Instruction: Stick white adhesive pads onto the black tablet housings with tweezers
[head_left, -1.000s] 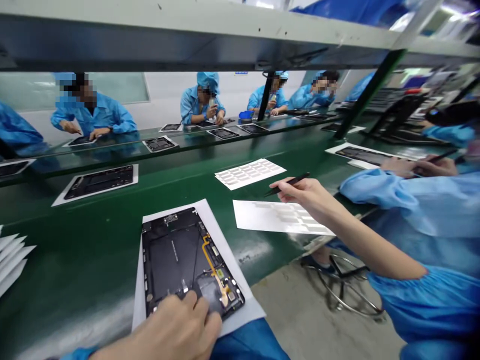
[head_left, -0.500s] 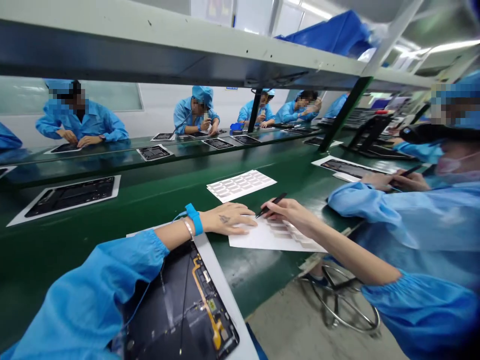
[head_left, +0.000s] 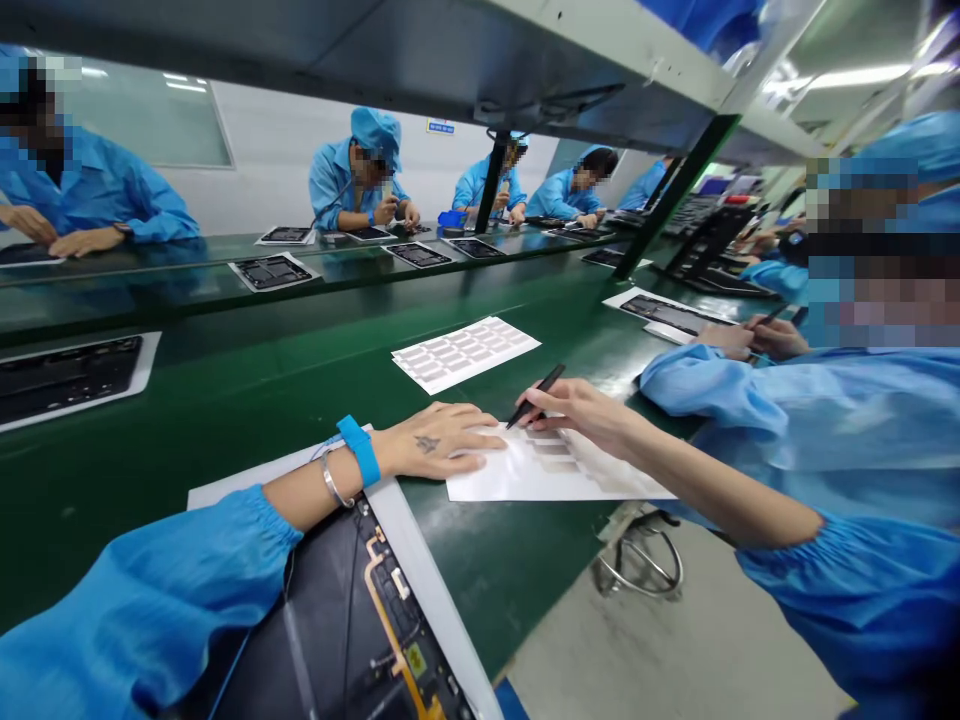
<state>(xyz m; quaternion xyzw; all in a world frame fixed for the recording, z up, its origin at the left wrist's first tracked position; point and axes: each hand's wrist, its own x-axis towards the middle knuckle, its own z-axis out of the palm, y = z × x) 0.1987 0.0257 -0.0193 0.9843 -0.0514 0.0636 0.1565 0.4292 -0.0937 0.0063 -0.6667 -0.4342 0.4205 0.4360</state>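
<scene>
My left hand (head_left: 439, 440) lies flat on the green belt, its fingertips on the left end of a white label sheet (head_left: 555, 470). A blue wrist strap (head_left: 358, 450) and a metal bangle circle that wrist. My right hand (head_left: 581, 408) grips black tweezers (head_left: 537, 394), their tips at the sheet's top edge. Below my left forearm, a black tablet back housing (head_left: 352, 620) with an orange flex cable lies on white paper (head_left: 420, 560). My sleeve hides part of it, and the frame's bottom edge cuts it off.
A second label sheet (head_left: 465, 353) lies on the green belt (head_left: 300, 400). To my right, a co-worker's hands (head_left: 754, 340) hold tweezers above another housing (head_left: 667, 315). More workers in blue sit across the belt. A steel shelf (head_left: 525, 60) runs overhead, and a stool's metal ring (head_left: 641, 560) stands below.
My left hand has moved from the tablet housing across to the label sheet. My right hand has lowered the tweezers to the sheet. The view has swung and tilted.
</scene>
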